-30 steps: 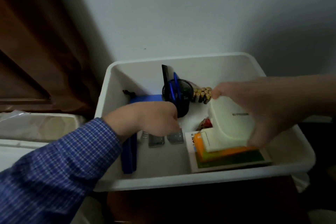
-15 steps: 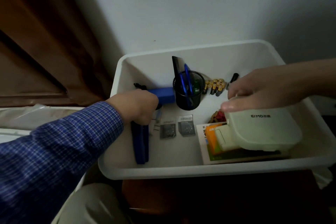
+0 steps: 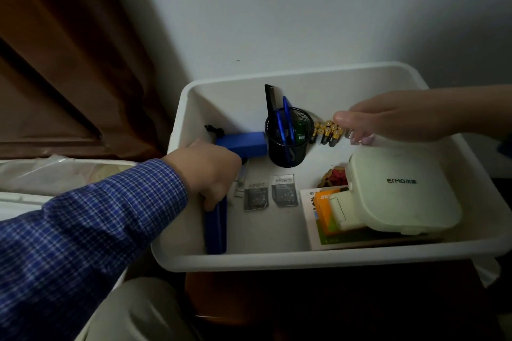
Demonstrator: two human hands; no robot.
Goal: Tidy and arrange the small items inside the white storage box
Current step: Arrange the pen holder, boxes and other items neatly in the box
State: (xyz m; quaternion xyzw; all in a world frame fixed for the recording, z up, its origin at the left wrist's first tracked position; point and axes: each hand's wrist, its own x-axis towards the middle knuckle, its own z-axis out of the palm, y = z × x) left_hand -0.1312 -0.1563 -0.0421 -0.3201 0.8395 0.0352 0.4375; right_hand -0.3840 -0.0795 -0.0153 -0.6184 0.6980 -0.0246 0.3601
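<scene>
So nearest the front edge of the white storage box [image 3: 277, 260], toward the front right corner, there's a white booklet [image 3: 311, 219] lying flat with an orange-and-green packet [image 3: 325, 219] on it, and a pale cream case [image 3: 399, 188] with "ErMO" printed on the lid sitting on top of both. Along the left wall a long blue box [image 3: 216, 230] lies running front to back, and the left hand [image 3: 210, 171], in a blue checked sleeve [image 3: 83, 230], has its fingers curled around the far end of it. Just right of that hand, in the middle of the floor, two small dark sachets [image 3: 270, 193] lie side by side, flat. Some red bits [image 3: 336, 176] poke out from behind the cream case, can't tell what they are. Further back there's a second blue box [image 3: 243, 142] lying crosswise by the left wall, touching a black mesh pen cup [image 3: 288, 141] that holds blue pens, a black comb and something green. Right of the cup, near the back wall, a bunch of batteries [image 3: 327, 131] lies clustered. The right hand [image 3: 388, 119] hovers over them with fingers loosely stretched toward them, holding nothing as far as I can see.
</scene>
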